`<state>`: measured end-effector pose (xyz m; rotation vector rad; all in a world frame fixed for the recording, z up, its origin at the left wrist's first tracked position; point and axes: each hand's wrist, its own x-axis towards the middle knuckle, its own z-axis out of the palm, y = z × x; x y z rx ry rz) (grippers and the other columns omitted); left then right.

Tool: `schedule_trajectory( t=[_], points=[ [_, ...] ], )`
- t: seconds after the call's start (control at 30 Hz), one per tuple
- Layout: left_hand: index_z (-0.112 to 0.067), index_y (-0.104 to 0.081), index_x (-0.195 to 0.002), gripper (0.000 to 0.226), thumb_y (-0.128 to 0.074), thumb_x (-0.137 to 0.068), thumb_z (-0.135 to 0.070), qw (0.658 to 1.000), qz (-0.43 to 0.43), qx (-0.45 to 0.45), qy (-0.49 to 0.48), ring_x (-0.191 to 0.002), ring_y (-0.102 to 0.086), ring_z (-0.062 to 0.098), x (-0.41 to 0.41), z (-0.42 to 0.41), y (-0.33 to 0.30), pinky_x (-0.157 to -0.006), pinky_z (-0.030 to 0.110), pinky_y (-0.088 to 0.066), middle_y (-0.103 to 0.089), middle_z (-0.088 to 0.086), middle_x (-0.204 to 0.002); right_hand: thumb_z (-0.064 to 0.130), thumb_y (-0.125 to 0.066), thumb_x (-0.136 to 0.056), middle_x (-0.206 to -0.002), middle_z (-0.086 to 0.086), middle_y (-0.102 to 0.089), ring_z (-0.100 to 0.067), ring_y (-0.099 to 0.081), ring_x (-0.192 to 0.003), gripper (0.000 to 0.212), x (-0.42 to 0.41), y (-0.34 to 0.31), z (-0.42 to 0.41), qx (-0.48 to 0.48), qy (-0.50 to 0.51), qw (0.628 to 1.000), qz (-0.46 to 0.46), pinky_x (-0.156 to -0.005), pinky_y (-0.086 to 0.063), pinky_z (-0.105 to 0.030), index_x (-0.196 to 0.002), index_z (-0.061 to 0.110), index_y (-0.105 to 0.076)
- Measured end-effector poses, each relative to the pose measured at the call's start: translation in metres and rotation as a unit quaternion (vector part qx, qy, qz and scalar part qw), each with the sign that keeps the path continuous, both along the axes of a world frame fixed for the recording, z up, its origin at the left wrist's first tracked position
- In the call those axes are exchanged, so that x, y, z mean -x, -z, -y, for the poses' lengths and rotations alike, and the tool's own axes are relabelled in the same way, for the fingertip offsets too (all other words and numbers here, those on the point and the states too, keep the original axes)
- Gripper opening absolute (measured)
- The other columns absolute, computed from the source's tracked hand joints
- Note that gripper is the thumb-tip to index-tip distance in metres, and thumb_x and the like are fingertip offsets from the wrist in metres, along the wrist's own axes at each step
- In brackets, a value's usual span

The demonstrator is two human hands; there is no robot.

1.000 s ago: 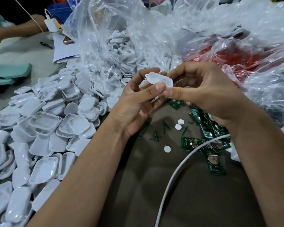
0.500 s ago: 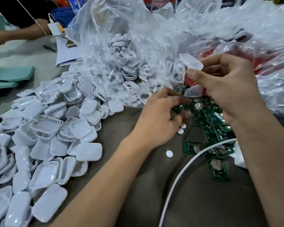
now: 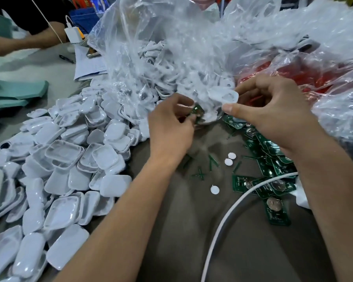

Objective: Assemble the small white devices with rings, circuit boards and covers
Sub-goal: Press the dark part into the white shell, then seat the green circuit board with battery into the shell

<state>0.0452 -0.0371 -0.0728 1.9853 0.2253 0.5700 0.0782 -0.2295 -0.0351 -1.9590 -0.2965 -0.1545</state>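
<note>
My right hand point(image 3: 273, 112) pinches a small white device shell point(image 3: 224, 96) between thumb and fingers, its hollow side facing me. My left hand point(image 3: 171, 129) holds a green circuit board point(image 3: 197, 110) in its fingertips, just left of and below the shell. Both hands hover above the brown table in front of a clear plastic bag point(image 3: 171, 58) full of white parts. A pile of green circuit boards point(image 3: 269, 159) with coin cells lies under my right wrist. A heap of white covers point(image 3: 59, 159) spreads over the left side.
A white cable point(image 3: 232, 206) curves across the table at lower right. Small white discs point(image 3: 229, 159) and green offcuts point(image 3: 200, 174) lie between my arms. A bag with red contents point(image 3: 314, 78) sits behind my right hand. Another person's arm point(image 3: 18, 43) rests at the far left.
My left hand has lifted a green circuit board from the pile toward the shell. My right hand has brought the shell down and left, closer to the left hand.
</note>
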Motion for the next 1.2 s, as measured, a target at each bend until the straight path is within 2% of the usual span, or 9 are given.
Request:
schedule_trajectory(
  t=[0.1,0.27,0.37,0.5,0.63,0.7,0.83,1.0,1.2],
  points=[
    [-0.02,-0.072,-0.095,0.019,-0.08,-0.084,-0.007,0.99,0.026,0.122,-0.066,-0.079,-0.074,0.01,-0.002,-0.02,-0.004,-0.073,0.035,-0.062,-0.077,-0.004,-0.084,0.043,-0.093,-0.068,-0.082,0.011,-0.074,-0.001,-0.066,-0.069,0.034,0.002,0.001,0.0,0.122,-0.083,0.988,-0.034,-0.065,-0.054,-0.023,-0.094,0.03,-0.077],
    [-0.009,-0.072,-0.095,0.015,-0.075,-0.087,0.003,0.972,0.039,0.232,-0.02,-0.07,-0.074,0.015,0.0,-0.021,-0.012,-0.056,0.022,-0.054,-0.078,0.001,-0.079,0.044,-0.094,-0.067,-0.075,0.022,-0.063,0.025,-0.053,-0.075,0.036,0.007,0.005,-0.008,0.315,-0.117,0.942,0.025,-0.061,-0.035,0.003,-0.097,0.036,-0.074],
    [-0.005,-0.071,-0.099,0.015,-0.072,-0.089,0.006,0.964,0.039,0.263,0.011,-0.069,-0.074,0.024,0.002,-0.017,-0.013,-0.056,0.022,-0.053,-0.078,0.011,-0.084,0.043,-0.093,-0.067,-0.078,0.024,-0.06,0.028,-0.049,-0.077,0.037,0.007,0.006,-0.008,0.341,-0.115,0.932,0.045,-0.06,-0.033,0.004,-0.098,0.033,-0.076],
    [-0.008,-0.073,-0.099,0.013,-0.073,-0.09,0.001,0.968,0.028,0.245,0.054,-0.069,-0.075,0.021,0.002,-0.014,-0.014,-0.059,0.023,-0.053,-0.078,0.009,-0.085,0.044,-0.092,-0.07,-0.081,0.024,-0.059,0.03,-0.048,-0.079,0.036,0.005,0.007,-0.007,0.352,-0.126,0.926,0.05,-0.061,-0.034,0.004,-0.1,0.032,-0.076],
    [-0.01,-0.077,-0.097,0.012,-0.077,-0.088,-0.003,0.975,0.031,0.202,0.092,-0.068,-0.074,0.022,0.002,-0.014,-0.013,-0.058,0.023,-0.053,-0.076,0.012,-0.082,0.044,-0.089,-0.075,-0.087,0.021,-0.068,0.022,-0.055,-0.08,0.034,0.003,0.006,-0.003,0.312,-0.127,0.941,0.031,-0.062,-0.04,-0.002,-0.105,0.035,-0.074],
    [-0.012,-0.076,-0.097,0.014,-0.08,-0.085,-0.005,0.976,0.02,0.188,0.109,-0.067,-0.074,0.021,0.003,-0.012,-0.013,-0.058,0.024,-0.053,-0.077,0.008,-0.081,0.035,-0.082,-0.087,-0.084,0.017,-0.072,0.011,-0.063,-0.077,0.019,0.002,0.005,-0.004,0.222,-0.097,0.97,0.027,-0.069,-0.047,-0.009,-0.105,0.034,-0.075],
    [-0.008,-0.073,-0.094,0.017,-0.084,-0.082,-0.004,0.966,0.02,0.212,0.143,-0.063,-0.072,0.014,0.005,-0.005,-0.014,-0.057,0.021,-0.053,-0.078,0.005,-0.076,0.025,-0.072,-0.097,-0.076,0.003,-0.075,-0.006,-0.067,-0.063,0.006,0.008,0.002,-0.01,0.018,-0.097,0.995,-0.004,-0.053,-0.05,-0.015,-0.101,0.024,-0.077],
    [-0.009,-0.074,-0.086,0.011,-0.083,-0.083,-0.004,0.958,0.004,0.239,0.159,-0.058,-0.066,0.015,0.008,0.003,-0.012,-0.058,0.027,-0.055,-0.076,0.011,-0.074,0.016,-0.077,-0.093,-0.069,-0.009,-0.073,-0.017,-0.066,-0.057,0.005,0.013,0.004,-0.017,-0.04,-0.111,0.993,0.015,-0.046,-0.046,-0.023,-0.093,0.012,-0.078],
    [-0.002,-0.075,-0.085,0.008,-0.082,-0.082,0.0,0.955,-0.009,0.265,0.131,-0.057,-0.065,0.017,0.011,0.0,-0.012,-0.063,0.03,-0.058,-0.073,0.014,-0.071,0.019,-0.079,-0.092,-0.074,0.007,-0.076,-0.005,-0.07,-0.06,0.003,0.017,0.008,-0.026,-0.025,-0.083,0.995,0.039,-0.059,-0.051,-0.013,-0.091,0.022,-0.078]
  ],
)
